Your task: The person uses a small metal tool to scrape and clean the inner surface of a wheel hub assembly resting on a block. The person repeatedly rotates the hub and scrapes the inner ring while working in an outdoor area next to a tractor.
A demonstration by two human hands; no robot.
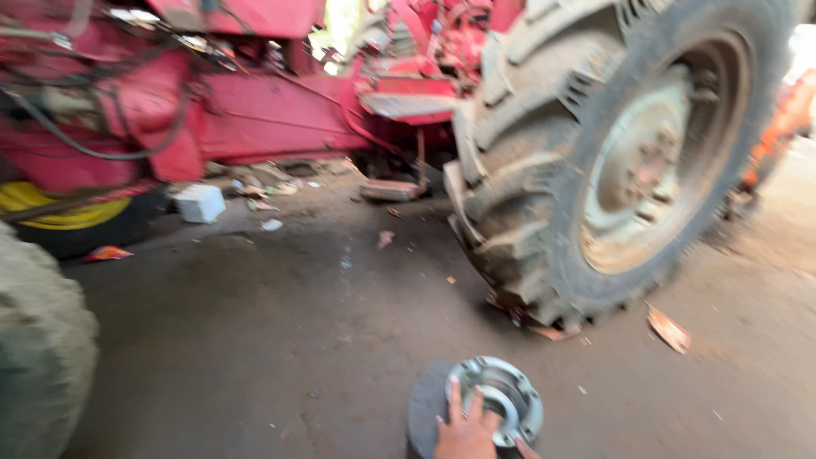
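Your hand (467, 435) is flat on a round metal hub (501, 399) at the bottom edge of the view, fingers (456, 395) spread and laid over its near rim, not curled around anything. Can't tell which hand it is; only the one shows clearly, with a sliver of something skin-coloured just right of it at the frame edge, too cut off to read. Hub is a shiny grey flanged ring with a dark bore in the middle, sitting on a dark round disc (425, 408) that sticks out to its left, both on the concrete floor (280, 340). Floor is dusty, stained, with scraps scattered about: a torn orange-brown bit (669, 330) to the right of the hub, well apart, small chips further up. Straight ahead of the hub stands a big tractor tyre (544, 170), deep muddy lugs, pale wheel disc (637, 170) with a bolt ring, tyre resting on the floor. Behind and left of it the red tractor body (255, 110), black hoses (102, 144) looped across it. Under the body, near the left, a white block (201, 203) lies on the floor, and a yellow rim (59, 208) inside a black tyre beside it. Another grey tyre (38, 348) fills the lower left corner. Picture is motion-blurred, fine detail is lost.
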